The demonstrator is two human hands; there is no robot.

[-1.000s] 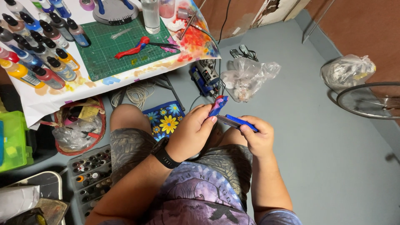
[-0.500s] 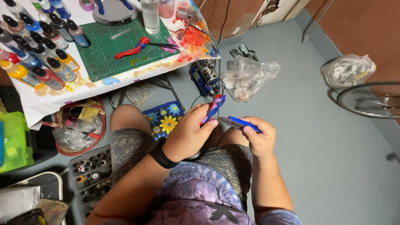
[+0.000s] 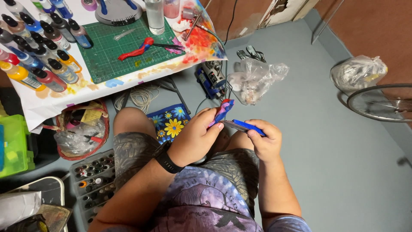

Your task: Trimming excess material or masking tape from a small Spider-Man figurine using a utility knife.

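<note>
I am seated, looking down at my lap. My left hand (image 3: 195,137), with a black watch on its wrist, grips a small red, blue and purple figure piece (image 3: 223,111) and holds it upright above my knees. My right hand (image 3: 264,141) holds a blue-handled craft knife (image 3: 242,126), its tip pointing left and meeting the base of the piece. The two hands sit close together, almost touching.
A table (image 3: 51,101) at upper left holds a green cutting mat (image 3: 116,51), several paint bottles (image 3: 38,47), a clear glass (image 3: 154,15) and a red and blue sculpted piece (image 3: 137,48). A small blue machine (image 3: 210,79), plastic bags (image 3: 255,79), a basket (image 3: 81,133) and a bottle tray (image 3: 92,176) lie on the floor.
The hands have stayed over my lap with the piece and knife held together; the piece has tilted very slightly. Nothing else has moved.
</note>
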